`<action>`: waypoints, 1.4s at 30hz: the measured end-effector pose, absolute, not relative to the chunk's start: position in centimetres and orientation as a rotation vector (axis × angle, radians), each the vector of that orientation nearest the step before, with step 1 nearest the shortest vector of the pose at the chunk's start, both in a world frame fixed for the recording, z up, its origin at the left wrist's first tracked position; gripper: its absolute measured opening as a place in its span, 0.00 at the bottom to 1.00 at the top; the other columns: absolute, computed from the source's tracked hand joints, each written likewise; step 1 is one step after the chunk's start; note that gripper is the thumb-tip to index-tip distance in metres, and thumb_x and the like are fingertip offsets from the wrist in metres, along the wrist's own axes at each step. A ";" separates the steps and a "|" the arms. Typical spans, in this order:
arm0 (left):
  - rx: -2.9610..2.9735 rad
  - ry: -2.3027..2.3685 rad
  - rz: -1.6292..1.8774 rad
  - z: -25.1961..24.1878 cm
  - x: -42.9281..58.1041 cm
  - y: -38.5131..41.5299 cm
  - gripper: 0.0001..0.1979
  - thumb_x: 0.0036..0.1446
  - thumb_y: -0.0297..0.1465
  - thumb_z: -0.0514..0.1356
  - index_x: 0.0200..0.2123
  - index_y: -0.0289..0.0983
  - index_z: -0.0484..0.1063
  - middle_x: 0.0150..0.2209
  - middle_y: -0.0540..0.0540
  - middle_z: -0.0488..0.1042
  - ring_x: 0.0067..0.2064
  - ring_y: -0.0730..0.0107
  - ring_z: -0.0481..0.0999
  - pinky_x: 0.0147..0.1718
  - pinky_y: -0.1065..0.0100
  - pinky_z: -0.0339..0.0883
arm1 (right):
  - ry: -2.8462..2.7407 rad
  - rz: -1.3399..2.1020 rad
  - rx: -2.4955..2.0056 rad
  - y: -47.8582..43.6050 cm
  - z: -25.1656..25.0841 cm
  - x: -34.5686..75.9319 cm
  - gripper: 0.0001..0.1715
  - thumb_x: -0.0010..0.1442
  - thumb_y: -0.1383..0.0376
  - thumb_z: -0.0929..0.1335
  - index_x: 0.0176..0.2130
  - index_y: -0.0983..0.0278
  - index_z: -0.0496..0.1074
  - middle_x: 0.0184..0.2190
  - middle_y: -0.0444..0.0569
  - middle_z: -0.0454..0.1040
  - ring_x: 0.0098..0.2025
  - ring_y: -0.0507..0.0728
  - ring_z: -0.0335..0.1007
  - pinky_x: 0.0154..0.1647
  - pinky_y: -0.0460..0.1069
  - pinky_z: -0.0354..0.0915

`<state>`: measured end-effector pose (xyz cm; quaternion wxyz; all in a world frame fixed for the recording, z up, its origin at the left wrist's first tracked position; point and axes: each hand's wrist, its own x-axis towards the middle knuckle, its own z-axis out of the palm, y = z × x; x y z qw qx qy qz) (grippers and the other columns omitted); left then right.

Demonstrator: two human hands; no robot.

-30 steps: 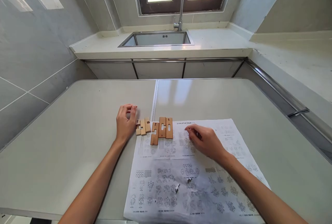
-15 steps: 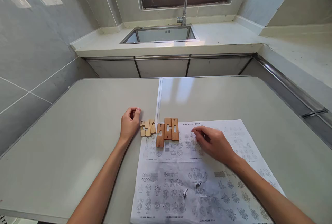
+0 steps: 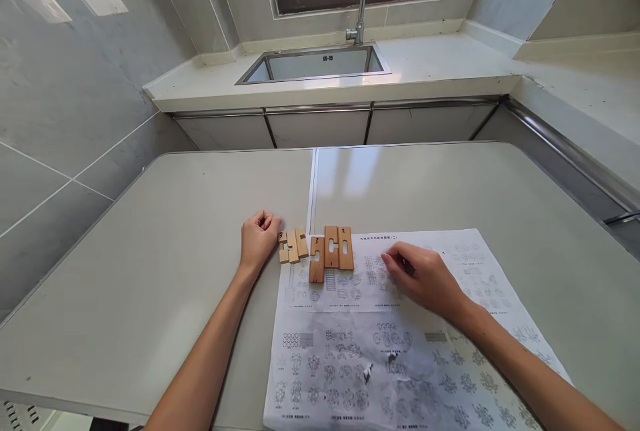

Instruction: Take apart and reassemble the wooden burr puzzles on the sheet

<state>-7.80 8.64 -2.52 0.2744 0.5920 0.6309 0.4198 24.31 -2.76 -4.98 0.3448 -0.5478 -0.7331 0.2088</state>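
My left hand [image 3: 260, 239] is curled into a loose fist on the table, right beside a group of small light wooden puzzle pieces [image 3: 293, 246]. Nothing shows in its fingers. Several larger, darker wooden puzzle pieces [image 3: 331, 248] lie just right of those, with notches, slots and black numbers on them. They rest on the upper left part of a printed instruction sheet [image 3: 350, 314]. Over the sheet's upper right half is my right hand [image 3: 417, 276], its fingers bent together with nothing visible in them. It stands apart from the wooden pieces.
A pale table [image 3: 200, 198] with a seam down its middle bears everything. Beyond it are a white counter [image 3: 440, 61], a sink [image 3: 320, 66] and a tap [image 3: 357, 18] under a window. The sheet is creased and has small torn spots near its lower middle.
The whole view has shifted a little, so things sit slightly farther right. My left fingers have curled in more. The wooden pieces keep their places on the sheet and table.
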 end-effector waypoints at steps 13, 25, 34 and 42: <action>1.635 1.651 1.121 -2.7 -8.1 8.5 0.17 0.45 0.29 0.56 0.22 0.40 0.44 0.22 0.55 0.46 0.26 0.75 0.46 0.26 0.70 0.44 | -1.943 0.408 -1.355 -2.6 -5.7 24.4 0.24 0.73 0.64 0.63 0.28 0.59 0.47 0.23 0.39 0.54 0.23 0.51 0.47 0.25 0.49 0.50; 1.653 1.676 1.101 -2.3 -8.1 8.4 0.16 0.46 0.30 0.56 0.22 0.40 0.46 0.22 0.56 0.47 0.26 0.75 0.47 0.26 0.71 0.45 | -1.950 0.371 -1.382 -2.5 -6.2 24.3 0.24 0.72 0.64 0.63 0.28 0.59 0.46 0.23 0.38 0.53 0.24 0.50 0.44 0.26 0.49 0.48; 1.667 1.668 1.092 -2.5 -8.3 8.5 0.17 0.46 0.31 0.56 0.21 0.40 0.45 0.22 0.56 0.46 0.26 0.75 0.47 0.26 0.70 0.45 | -1.977 0.357 -1.383 -2.3 -6.4 24.3 0.26 0.71 0.64 0.64 0.28 0.60 0.43 0.20 0.37 0.47 0.23 0.50 0.40 0.25 0.49 0.45; 1.666 1.679 1.135 -2.2 -8.2 8.4 0.26 0.57 0.41 0.60 0.22 0.41 0.43 0.22 0.56 0.45 0.26 0.75 0.46 0.27 0.70 0.47 | -2.008 0.338 -1.367 -2.5 -6.5 24.2 0.26 0.71 0.65 0.63 0.27 0.60 0.44 0.19 0.36 0.45 0.21 0.49 0.38 0.23 0.48 0.44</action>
